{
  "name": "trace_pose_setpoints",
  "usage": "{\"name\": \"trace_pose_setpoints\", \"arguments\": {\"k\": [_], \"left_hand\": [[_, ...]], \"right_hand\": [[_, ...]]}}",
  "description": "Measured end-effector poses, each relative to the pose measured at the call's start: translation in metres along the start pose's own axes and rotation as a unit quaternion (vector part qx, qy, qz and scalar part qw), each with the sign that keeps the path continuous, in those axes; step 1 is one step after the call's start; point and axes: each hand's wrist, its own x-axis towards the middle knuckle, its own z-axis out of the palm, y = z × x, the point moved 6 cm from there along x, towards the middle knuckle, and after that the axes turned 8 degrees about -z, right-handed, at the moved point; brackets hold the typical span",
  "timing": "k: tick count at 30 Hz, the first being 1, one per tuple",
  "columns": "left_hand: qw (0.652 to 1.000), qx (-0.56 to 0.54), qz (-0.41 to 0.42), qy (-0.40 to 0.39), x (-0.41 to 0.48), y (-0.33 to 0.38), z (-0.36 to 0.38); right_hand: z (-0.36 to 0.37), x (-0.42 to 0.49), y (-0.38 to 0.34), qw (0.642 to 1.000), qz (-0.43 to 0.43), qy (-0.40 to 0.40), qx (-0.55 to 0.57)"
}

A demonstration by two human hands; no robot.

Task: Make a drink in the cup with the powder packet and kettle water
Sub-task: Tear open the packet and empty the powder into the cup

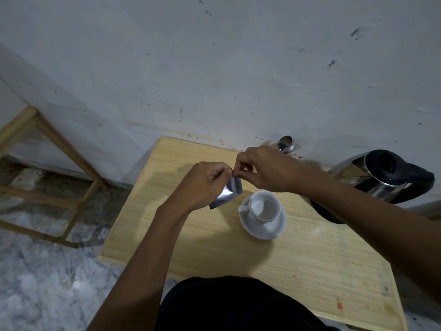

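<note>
The pale wooden bench (238, 254) fills the lower middle of the view, its near edge hidden behind the person's dark clothing and its right side cut by the right forearm. To the right of the hands and well apart from them, the steel kettle (381, 177) with its black lid and handle stands at the bench's far right; its lower body and base are covered by the right forearm, so how it sits cannot be made out. Just below and to the right of the hands, the white cup (265, 206) rests upright on a white saucer (262, 225), handle to the left, and its inside looks empty. The left hand (202, 185) and right hand (267, 168) meet above the bench, each pinching the top edge of the silver powder packet (229, 192), which hangs down between them, clear of the cup and just to its left. The left grip is closed on the packet's upper left corner, the right grip closed on the upper right; the fingers hide the top edge, so whether it is torn cannot be told. Behind the right hand, spoons (286, 143) show only their bowls.
</note>
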Motion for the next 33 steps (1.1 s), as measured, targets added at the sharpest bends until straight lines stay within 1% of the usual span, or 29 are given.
{"name": "trace_pose_setpoints", "arguments": {"k": [3, 7, 9, 12, 14, 16, 18, 20, 23, 25, 27, 30, 33], "left_hand": [[1.000, -0.023, 0.010, 0.015, 0.000, 0.003, -0.003], [0.998, -0.055, 0.013, 0.017, 0.000, 0.004, -0.002], [0.997, -0.082, 0.003, 0.016, 0.001, 0.001, 0.000], [0.994, -0.105, -0.019, 0.019, 0.002, -0.003, 0.002], [0.990, -0.134, -0.035, 0.020, 0.001, -0.006, 0.005], [0.987, -0.152, -0.048, 0.015, 0.001, -0.010, 0.009], [0.989, -0.141, -0.049, 0.009, 0.001, -0.014, 0.011], [0.992, -0.115, -0.041, 0.002, 0.002, -0.016, 0.011], [0.997, -0.074, -0.012, 0.006, 0.002, -0.012, 0.008], [0.998, -0.056, 0.007, 0.014, 0.002, -0.009, 0.007], [0.999, -0.047, 0.016, 0.019, 0.002, -0.009, 0.008], [0.996, -0.087, -0.001, 0.034, 0.002, -0.013, 0.008], [0.983, -0.170, -0.041, 0.052, 0.000, -0.015, 0.008]], "right_hand": [[-0.001, -0.001, -0.002, 1.000, -0.016, 0.018, 0.005], [0.000, -0.004, -0.002, 0.997, -0.044, 0.066, -0.011], [0.002, -0.005, -0.004, 0.993, -0.069, 0.084, -0.044], [0.007, -0.007, -0.015, 0.979, -0.130, 0.096, -0.122], [0.010, -0.007, -0.016, 0.975, -0.147, 0.096, -0.139], [0.009, -0.007, -0.009, 0.982, -0.109, 0.094, -0.124], [0.005, -0.005, 0.001, 0.994, -0.048, 0.075, -0.065], [0.003, -0.003, 0.005, 0.999, -0.011, 0.046, -0.010], [0.001, 0.000, 0.008, 0.999, 0.022, 0.030, 0.034], [0.001, 0.000, 0.011, 0.998, 0.042, 0.023, 0.042], [0.000, 0.000, 0.012, 0.998, 0.043, 0.023, 0.040], [0.001, 0.001, 0.007, 0.999, 0.000, 0.042, 0.013], [0.003, -0.002, -0.010, 0.987, -0.100, 0.101, -0.069]]}}
